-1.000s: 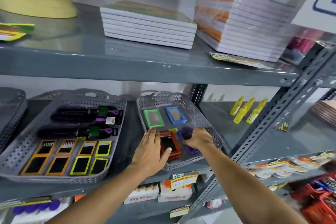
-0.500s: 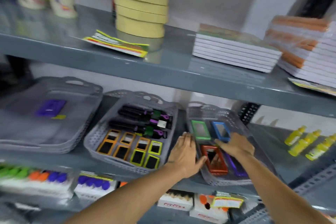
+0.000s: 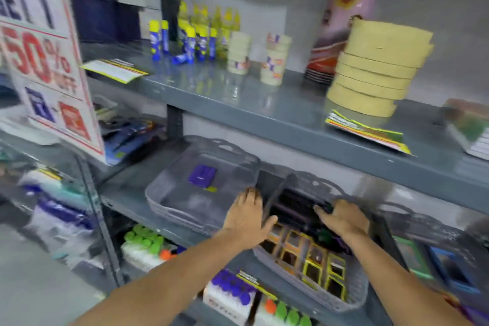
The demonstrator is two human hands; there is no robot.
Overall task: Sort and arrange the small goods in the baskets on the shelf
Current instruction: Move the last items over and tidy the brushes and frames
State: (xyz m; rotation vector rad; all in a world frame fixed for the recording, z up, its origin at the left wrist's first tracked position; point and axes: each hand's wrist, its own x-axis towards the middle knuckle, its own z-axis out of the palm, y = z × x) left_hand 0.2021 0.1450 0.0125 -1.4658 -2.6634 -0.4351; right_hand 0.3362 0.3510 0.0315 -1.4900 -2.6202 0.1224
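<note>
My left hand [image 3: 247, 216] lies with fingers spread on the left rim of the middle grey basket [image 3: 352, 302], thumb on the inner side. That basket holds black brushes [image 3: 293, 204] at the back and small orange and yellow framed mirrors [image 3: 336, 270] at the front. My right hand [image 3: 342, 218] rests inside it on the brushes with fingers curled; blur hides whether it grips one. To the left stands a stack of grey baskets [image 3: 158, 198] with one purple item [image 3: 202, 176] in the top one. The right basket [image 3: 412, 217] holds a green mirror [image 3: 412, 257] and a blue mirror [image 3: 447, 267].
The shelf above carries a stack of tape rolls [image 3: 375, 74], smaller tape rolls [image 3: 274, 61] and glue sticks [image 3: 185, 42]. A "50% off" sign [image 3: 45, 69] hangs at the left. Boxes with coloured caps [image 3: 232, 291] fill the shelf below. A steel upright [image 3: 105, 219] stands left.
The view has swung left. Both hands have left the right basket with the mirrors and moved to the middle basket, left hand at its left rim, right hand onto the brushes.
</note>
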